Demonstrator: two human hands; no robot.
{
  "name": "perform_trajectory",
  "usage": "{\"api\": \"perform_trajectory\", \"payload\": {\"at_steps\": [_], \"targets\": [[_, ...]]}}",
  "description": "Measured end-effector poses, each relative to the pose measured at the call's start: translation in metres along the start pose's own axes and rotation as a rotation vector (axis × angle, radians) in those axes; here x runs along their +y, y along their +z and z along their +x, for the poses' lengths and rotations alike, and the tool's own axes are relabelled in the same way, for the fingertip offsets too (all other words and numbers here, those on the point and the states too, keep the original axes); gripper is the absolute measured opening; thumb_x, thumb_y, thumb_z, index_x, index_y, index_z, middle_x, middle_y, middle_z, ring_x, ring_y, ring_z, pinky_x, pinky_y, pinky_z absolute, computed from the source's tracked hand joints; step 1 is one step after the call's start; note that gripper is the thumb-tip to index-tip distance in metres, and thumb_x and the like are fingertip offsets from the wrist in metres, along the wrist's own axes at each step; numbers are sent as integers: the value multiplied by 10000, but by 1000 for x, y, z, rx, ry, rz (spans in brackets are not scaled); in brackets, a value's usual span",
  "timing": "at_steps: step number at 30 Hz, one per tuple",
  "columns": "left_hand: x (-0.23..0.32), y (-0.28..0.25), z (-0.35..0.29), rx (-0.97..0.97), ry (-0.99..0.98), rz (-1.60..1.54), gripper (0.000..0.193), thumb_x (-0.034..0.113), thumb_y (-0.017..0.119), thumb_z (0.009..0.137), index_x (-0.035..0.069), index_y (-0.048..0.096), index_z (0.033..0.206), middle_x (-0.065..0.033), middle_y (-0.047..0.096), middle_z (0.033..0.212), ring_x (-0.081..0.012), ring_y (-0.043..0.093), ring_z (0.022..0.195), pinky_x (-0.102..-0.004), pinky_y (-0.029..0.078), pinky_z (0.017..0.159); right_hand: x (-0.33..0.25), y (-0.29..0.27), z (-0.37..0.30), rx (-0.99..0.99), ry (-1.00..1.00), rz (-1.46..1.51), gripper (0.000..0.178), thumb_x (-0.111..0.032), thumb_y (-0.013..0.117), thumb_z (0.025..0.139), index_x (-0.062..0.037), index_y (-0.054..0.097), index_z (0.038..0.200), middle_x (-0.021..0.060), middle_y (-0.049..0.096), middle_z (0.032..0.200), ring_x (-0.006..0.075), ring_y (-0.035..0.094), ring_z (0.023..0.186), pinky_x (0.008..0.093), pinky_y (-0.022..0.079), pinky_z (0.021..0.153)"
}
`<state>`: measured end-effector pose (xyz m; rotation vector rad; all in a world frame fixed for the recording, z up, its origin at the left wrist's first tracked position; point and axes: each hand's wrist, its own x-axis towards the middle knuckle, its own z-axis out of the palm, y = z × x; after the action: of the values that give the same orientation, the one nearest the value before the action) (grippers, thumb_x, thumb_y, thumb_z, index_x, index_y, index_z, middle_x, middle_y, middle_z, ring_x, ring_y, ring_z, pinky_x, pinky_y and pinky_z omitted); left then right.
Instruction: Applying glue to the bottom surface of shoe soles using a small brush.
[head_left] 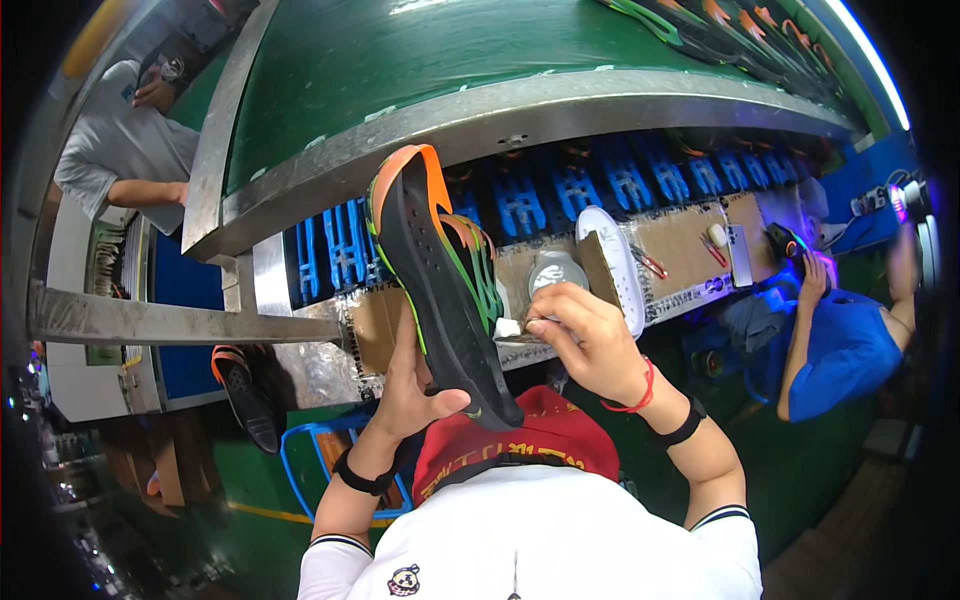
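Observation:
My left hand (407,385) grips a large sandal (425,270) near its heel, thumb against the black side. The sandal stands tilted in front of me, toe pointing up and away. It has orange and green edging, and green straps show on its right side. My right hand (585,335) is closed in a pinch at the sandal's right edge. A small white-tipped tool (508,328) sticks out from its fingertips, close to the straps; its handle is mostly hidden by the fingers. Just beyond these fingers is a grey round container (556,270).
A cardboard-covered bench (680,250) carries a white oval tray (610,260) and red-handled tools (648,262). Above runs a green conveyor (420,60) with a metal edge. Another dark sandal (250,400) lies at left. People work at far left and right, one in a blue shirt (840,350).

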<state>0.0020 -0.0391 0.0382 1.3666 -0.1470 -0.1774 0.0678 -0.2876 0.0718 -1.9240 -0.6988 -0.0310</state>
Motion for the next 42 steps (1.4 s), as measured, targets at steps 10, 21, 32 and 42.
{"api": "perform_trajectory", "payload": {"at_steps": [10,21,32,42], "targets": [[6,6,1,-28,-17,39,1292,288,878,774,38,-91,1592,-187,366,1519,-257,513,1312,-381,509,1022,-7,12,2,-8,-111,-226,115,-18,696,868,-18,653,975,120,648,997,325,680,751,372,564,634],[7,8,-1,-47,19,33,1306,269,880,769,39,-111,1588,-191,306,1552,-274,476,1345,-384,494,1044,-11,3,1,-37,-177,-235,135,-18,710,857,-24,654,979,122,654,1029,300,689,743,360,568,605],[14,32,28,-112,23,-70,1220,331,893,756,30,16,1550,-172,330,1505,-258,402,1382,-392,379,1130,-3,-29,-21,58,-70,-26,115,-4,712,851,12,664,955,140,670,998,328,690,846,375,569,737],[50,90,168,-331,49,-508,699,497,581,957,16,400,1430,-124,569,1308,-236,563,1220,-397,436,1077,18,-89,-101,859,351,289,126,-77,634,986,13,691,1054,-1,632,825,13,456,519,189,333,459]]}}
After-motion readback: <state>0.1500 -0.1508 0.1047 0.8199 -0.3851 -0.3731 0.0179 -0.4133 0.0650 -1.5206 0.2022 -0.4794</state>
